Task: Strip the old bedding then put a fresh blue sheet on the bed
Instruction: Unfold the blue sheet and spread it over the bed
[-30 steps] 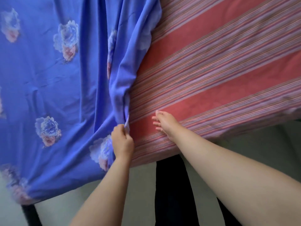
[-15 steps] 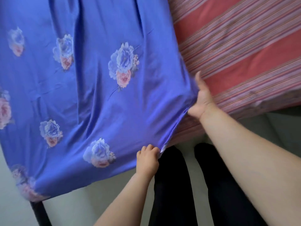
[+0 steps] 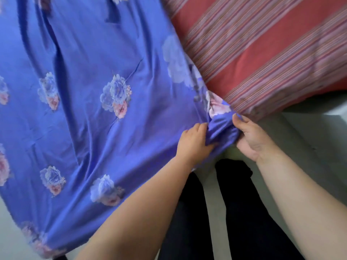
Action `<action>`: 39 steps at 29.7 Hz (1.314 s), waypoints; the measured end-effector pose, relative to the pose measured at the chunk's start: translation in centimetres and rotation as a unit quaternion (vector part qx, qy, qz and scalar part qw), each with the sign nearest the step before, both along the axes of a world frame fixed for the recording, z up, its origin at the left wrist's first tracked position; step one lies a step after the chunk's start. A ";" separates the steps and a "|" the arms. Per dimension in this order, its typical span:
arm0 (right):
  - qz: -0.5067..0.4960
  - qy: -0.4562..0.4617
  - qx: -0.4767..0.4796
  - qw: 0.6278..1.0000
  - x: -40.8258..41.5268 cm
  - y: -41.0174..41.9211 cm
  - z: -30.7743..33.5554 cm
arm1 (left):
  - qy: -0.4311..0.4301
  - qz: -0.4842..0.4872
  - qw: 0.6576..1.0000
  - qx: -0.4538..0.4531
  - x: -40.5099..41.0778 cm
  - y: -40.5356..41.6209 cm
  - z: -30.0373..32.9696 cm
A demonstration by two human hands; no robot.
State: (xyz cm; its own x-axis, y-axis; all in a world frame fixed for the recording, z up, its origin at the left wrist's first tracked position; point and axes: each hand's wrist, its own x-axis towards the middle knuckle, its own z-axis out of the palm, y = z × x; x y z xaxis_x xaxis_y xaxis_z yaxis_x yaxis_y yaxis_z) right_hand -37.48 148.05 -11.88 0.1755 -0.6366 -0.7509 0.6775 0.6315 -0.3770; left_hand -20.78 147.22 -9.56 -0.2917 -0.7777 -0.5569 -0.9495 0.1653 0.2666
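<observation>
Two cloths cover the bed here. On the left lies the blue sheet (image 3: pixel 90 102), a thin, smooth fabric with soft folds and printed flowers in pale blue and pink. It covers the left and middle part of the bed, and its lower border hangs over the near side, with one corner low at the left. Its long folds run from the top of the view down toward the person. The free edge of the sheet goes slanting from top centre down to the hands. There the left hand (image 3: pixel 193 142) grips a bunch of the blue cloth with curled fingers. The right hand (image 3: pixel 253 139) is just beside it and pinches the same bunch from the other side. Further right is the striped mattress cover (image 3: pixel 262 53), red with fine pale lines, uncovered.
</observation>
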 end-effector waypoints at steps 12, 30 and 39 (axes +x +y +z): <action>0.134 0.215 0.025 0.967 -6.7 2.5 -0.8 | 0.070 -0.035 0.986 0.146 -7.3 5.4 -1.5; 0.031 0.698 0.082 0.711 -7.3 -3.5 -4.2 | -0.017 -0.162 0.985 -0.054 -5.8 -11.2 -3.3; 0.542 0.485 -0.078 0.682 -5.5 -12.5 -1.5 | -0.180 -0.379 0.906 -0.052 -7.6 -20.3 -2.1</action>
